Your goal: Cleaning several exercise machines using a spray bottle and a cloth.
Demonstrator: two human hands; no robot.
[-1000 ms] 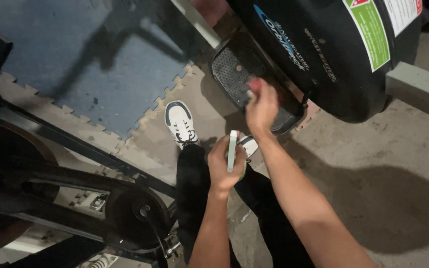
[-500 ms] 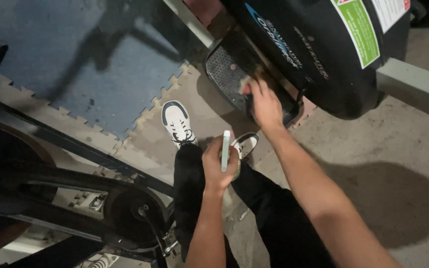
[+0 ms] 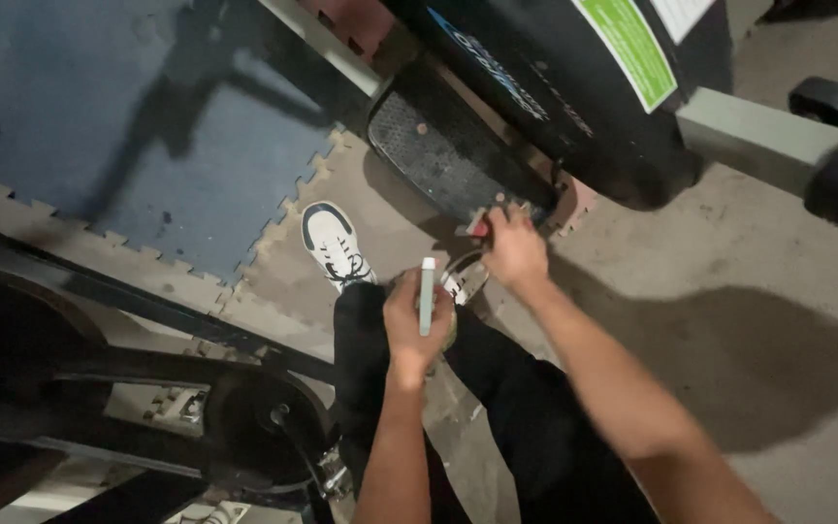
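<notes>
Pale green, the slim phone point(image 3: 427, 295) stands on edge in the left hand point(image 3: 415, 325), long axis pointing away from the person toward the black textured pedal point(image 3: 448, 160). Fingers wrap its lower half, closed around it. The right hand point(image 3: 514, 254) pinches a small reddish part point(image 3: 480, 228) at the pedal's near edge, above a white shoe point(image 3: 334, 245).
</notes>
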